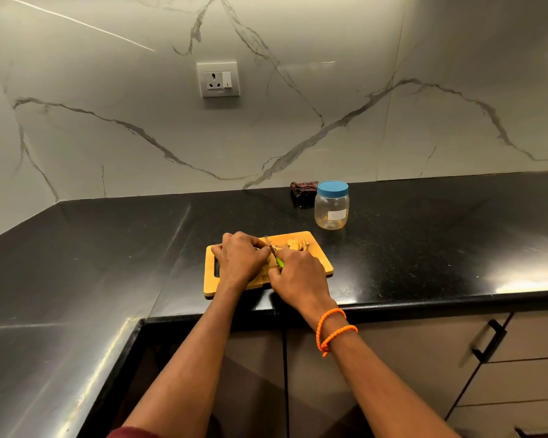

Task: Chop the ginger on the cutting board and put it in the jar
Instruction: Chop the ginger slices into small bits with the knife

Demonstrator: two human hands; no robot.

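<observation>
A wooden cutting board (320, 262) lies on the black counter near its front edge. My left hand (239, 259) curls over a piece of ginger on the board, which it mostly hides. My right hand (299, 276) grips a knife (270, 245) with a green handle, its blade angled down just right of my left fingers. Several cut ginger slices (295, 245) lie on the board's far right part. A clear plastic jar (331, 207) with a blue lid on it stands upright behind the board to the right.
A dark folded cloth (303, 188) lies against the marble wall behind the jar. A wall socket (218, 79) sits above the counter. Drawers with black handles (489, 341) are below the counter at right. The black counter (440, 241) runs left round a corner.
</observation>
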